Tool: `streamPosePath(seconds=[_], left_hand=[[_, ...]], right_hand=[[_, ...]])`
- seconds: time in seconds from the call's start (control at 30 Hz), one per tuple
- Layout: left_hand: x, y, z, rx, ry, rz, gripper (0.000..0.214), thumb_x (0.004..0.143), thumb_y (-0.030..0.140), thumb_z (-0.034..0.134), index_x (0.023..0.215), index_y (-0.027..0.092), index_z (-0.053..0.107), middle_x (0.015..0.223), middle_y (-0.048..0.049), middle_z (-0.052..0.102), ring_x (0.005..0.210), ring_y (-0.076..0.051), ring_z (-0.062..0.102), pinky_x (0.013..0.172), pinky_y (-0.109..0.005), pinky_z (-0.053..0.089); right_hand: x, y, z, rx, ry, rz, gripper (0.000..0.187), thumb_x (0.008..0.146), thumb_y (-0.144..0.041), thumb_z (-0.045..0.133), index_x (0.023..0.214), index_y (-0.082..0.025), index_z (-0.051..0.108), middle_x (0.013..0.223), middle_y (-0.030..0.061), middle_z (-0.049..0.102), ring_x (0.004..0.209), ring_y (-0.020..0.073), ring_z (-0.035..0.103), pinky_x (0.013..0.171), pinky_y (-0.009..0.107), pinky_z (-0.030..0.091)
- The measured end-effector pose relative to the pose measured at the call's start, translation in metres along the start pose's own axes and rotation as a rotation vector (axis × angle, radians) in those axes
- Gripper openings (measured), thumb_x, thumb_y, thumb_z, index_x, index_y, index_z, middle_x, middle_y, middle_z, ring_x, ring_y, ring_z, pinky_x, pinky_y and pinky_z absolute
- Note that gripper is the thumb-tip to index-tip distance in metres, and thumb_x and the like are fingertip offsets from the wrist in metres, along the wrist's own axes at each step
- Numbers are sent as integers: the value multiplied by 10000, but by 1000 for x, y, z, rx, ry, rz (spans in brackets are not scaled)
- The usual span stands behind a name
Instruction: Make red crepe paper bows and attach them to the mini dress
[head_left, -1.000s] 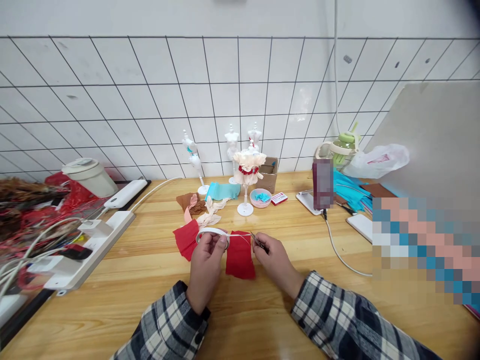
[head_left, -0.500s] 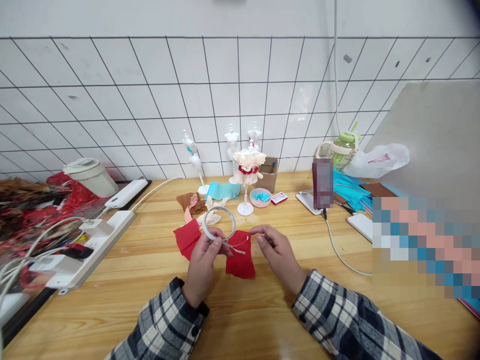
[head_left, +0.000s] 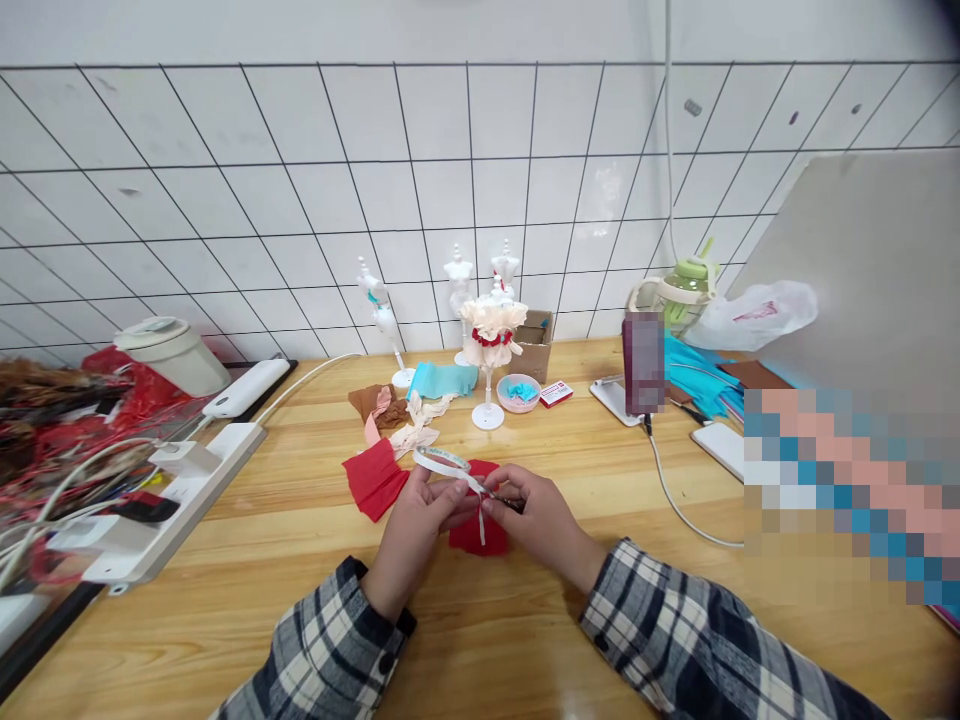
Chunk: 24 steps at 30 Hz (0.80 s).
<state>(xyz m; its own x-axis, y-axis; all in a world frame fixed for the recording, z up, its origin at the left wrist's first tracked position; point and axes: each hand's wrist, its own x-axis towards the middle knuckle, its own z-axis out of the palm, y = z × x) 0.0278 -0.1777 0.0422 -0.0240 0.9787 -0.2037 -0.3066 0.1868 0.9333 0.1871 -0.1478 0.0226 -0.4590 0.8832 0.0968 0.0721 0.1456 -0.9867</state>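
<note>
A narrow roll of white tape (head_left: 442,466) is pinched between the thumb and fingers of my left hand (head_left: 417,510), its ring tilted nearly edge-on. A loose tape end (head_left: 482,527) hangs down from it between my hands. My right hand (head_left: 541,512) is closed on small dark-handled scissors (head_left: 510,501), whose thin tip meets the tape; much of them is covered by my fingers. Under my hands lies a red paper piece (head_left: 487,543), partly hidden. Another red pleated piece (head_left: 373,480) rests left of my left hand.
Behind stand white mini mannequins (head_left: 460,290), one in a cream ruffled top (head_left: 495,325). A pink bowl (head_left: 519,405), small red-white box (head_left: 556,394) and cardboard box (head_left: 534,350) are nearby. Right is a propped phone (head_left: 643,365) with a cable; left, a power strip (head_left: 187,500).
My right hand has moved left to meet the tape beside my left hand. The tape roll has tipped from upright to nearly flat, its loose end now hanging down. The view has shifted slightly.
</note>
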Motion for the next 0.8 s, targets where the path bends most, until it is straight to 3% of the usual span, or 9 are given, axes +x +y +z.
streamPosePath(seconds=[0.13,0.43,0.53,0.67,0.73,0.8], left_hand=[[1,-6,-1,-30,-27,83,535,641,189,788,1054,194,448,868,-30,701,797,-162,684,705,-251,531],[2,-9,-1,19,-27,148,506,664,154,755,1027,206,406,906,-31,688,762,-136,674,713,-251,527],[1,-7,-1,14,-35,169,500,674,153,745,1023,214,392,968,-47,684,764,-131,669,707,-248,527],[2,-6,0,21,31,190,505,667,166,750,1005,220,379,1062,-66,669,727,-116,666,684,-242,525],[2,-3,0,40,75,195,484,672,180,747,990,216,384,1086,-74,665,709,-113,668,686,-247,523],[2,-1,1,60,110,199,469,674,193,744,980,213,389,1100,-83,663,707,-119,673,692,-256,521]], right_hand=[[-1,-1,-1,-48,-22,-8,114,791,-237,583,897,-223,541,765,-18,685,687,146,641,622,237,463],[-3,-3,-3,-204,-23,-85,108,841,-276,537,933,-224,552,623,-43,603,566,128,559,532,217,387],[-3,-6,-6,-283,40,-135,197,834,-263,543,1028,-232,565,757,-13,642,613,134,560,576,237,408],[-4,-13,-9,-399,220,-183,354,824,-314,568,1161,-216,523,1000,65,623,620,133,524,589,263,407],[-7,-16,-9,-442,143,-182,237,860,-373,529,1026,-205,552,869,41,622,604,133,510,566,252,376],[-10,-17,-7,-491,-1,-151,239,923,-414,421,871,-210,536,725,5,594,599,134,508,557,243,341]])
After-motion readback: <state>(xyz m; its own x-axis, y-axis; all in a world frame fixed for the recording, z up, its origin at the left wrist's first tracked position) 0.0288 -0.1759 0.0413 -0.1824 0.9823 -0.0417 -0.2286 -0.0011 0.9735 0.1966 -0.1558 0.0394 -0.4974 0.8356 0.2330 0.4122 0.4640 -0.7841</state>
